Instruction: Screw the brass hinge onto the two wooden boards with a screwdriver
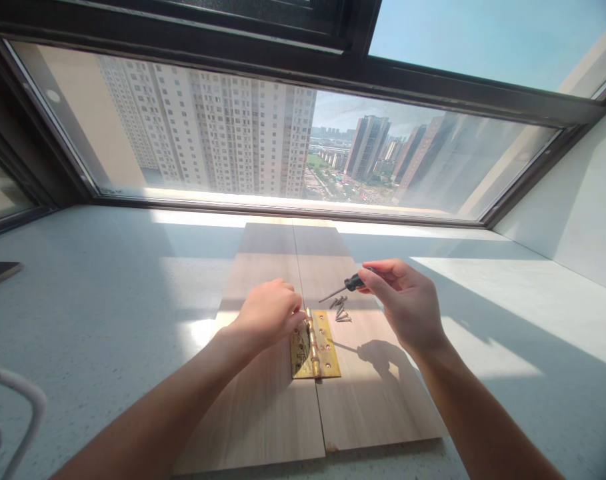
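Observation:
A brass butt hinge (328,347) lies flat across the seam between two pale wooden boards (377,407), its knuckle running along the gap. My left hand (269,312) is closed at the hinge's upper left corner, thumb and fingers pinched there; what they grip, if anything, is hidden. In my right hand (407,303) is a screwdriver (353,283) with a black handle, held above the right board. Its shaft points left and down, the tip apart from the hinge. Just beyond the hinge's right leaf sits a small pile of screws (341,311).
The boards rest on a white speckled sill (107,300) beneath a dark-framed window (303,212). A white curved tube-like object (27,393) stands at the lower left, and a dark flat piece (0,272) lies at the left edge. A white wall (577,193) bounds the right side.

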`<state>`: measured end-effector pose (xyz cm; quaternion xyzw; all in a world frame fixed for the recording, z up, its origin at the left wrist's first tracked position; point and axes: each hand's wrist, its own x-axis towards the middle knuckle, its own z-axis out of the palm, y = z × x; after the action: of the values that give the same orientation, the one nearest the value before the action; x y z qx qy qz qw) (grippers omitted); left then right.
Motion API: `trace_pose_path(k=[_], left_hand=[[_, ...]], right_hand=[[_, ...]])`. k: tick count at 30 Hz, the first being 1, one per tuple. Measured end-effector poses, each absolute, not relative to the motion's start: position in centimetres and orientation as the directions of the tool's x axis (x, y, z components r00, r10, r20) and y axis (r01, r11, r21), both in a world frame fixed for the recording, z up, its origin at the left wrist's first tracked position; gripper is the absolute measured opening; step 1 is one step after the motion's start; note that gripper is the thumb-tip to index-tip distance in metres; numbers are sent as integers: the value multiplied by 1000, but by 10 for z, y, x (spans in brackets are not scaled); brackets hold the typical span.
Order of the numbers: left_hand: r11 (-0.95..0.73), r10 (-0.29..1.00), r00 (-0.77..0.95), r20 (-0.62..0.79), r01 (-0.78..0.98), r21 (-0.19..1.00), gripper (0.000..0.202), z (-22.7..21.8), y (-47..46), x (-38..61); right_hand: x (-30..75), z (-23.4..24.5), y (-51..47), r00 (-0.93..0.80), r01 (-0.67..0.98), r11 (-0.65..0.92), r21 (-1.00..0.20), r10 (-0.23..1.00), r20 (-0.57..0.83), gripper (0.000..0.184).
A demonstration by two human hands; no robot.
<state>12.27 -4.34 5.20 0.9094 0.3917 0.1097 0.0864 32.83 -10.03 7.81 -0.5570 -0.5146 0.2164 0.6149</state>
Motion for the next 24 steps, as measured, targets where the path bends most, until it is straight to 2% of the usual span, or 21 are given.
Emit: trace_pose_path(k=[7, 10, 14, 24], left_hand=[[-767, 632, 764, 129, 594, 242, 25, 50, -41, 122], [-724, 684, 713, 155, 636, 267, 16, 55, -41, 121], [-665, 744, 656, 126, 710, 229, 29, 57, -42, 122], [-757, 652, 743, 153, 626, 186, 31, 46, -41, 124]], right_hand=[[327, 79, -100, 371, 301, 297, -906, 839, 398, 27], [327, 80, -100, 372, 310, 289, -906, 840, 395, 28], [327, 80, -101, 374, 308, 286, -907, 841, 392, 28], [334, 70, -95, 406, 312, 211, -926, 852, 331, 32]])
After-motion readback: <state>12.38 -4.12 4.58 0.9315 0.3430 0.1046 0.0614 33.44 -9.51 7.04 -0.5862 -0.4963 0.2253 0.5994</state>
